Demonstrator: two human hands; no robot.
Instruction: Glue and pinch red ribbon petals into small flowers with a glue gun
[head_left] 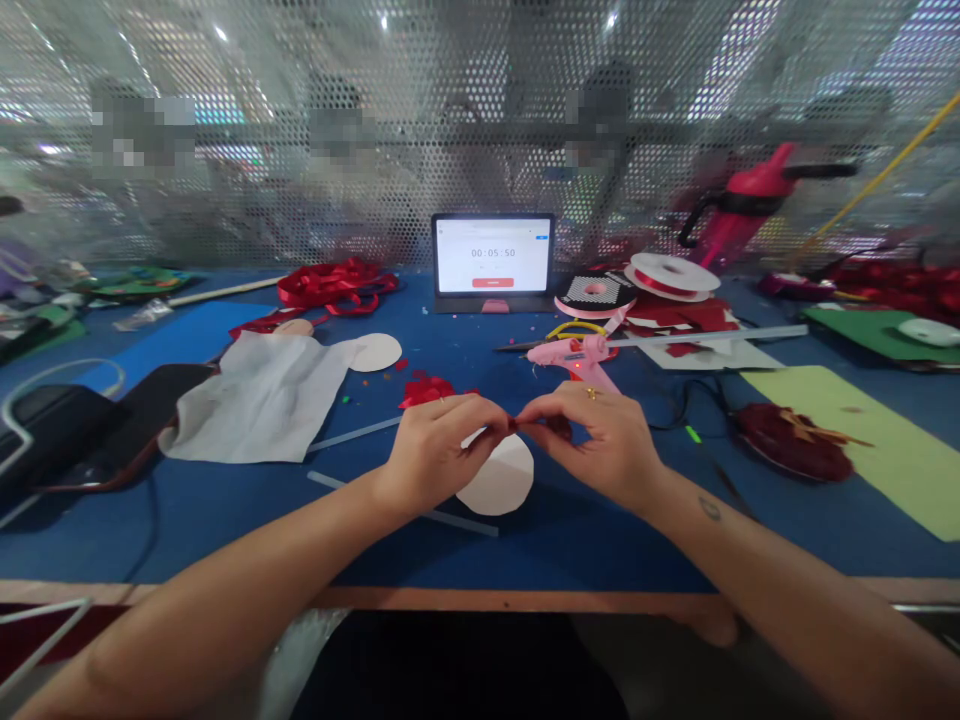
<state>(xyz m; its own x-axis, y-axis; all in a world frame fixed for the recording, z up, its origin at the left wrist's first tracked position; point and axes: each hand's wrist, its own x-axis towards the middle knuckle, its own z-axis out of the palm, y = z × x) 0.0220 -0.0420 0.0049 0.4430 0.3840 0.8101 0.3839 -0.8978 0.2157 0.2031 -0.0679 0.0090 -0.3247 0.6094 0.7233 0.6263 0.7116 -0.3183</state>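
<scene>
My left hand [444,445] and my right hand [596,435] meet above the middle of the table, thumbs and fingertips pinched. Between them is a small dark red piece [514,423], probably ribbon; the fingers cover most of it. Right below lies a white round disc [501,480], partly hidden by my left hand. Just behind my left hand sits a small pile of red ribbon pieces [431,391]. A pink hot glue gun [574,355] lies behind my right hand, with a clear glue stick in its back end.
A tablet [493,256] with a timer stands at the back. Ribbon spools [671,276] and scissors [517,347] lie behind the glue gun. Loose glue sticks [461,521], a white cloth [259,400] and another white disc [377,352] are on the left. A dark red pincushion-like object [791,442] rests right.
</scene>
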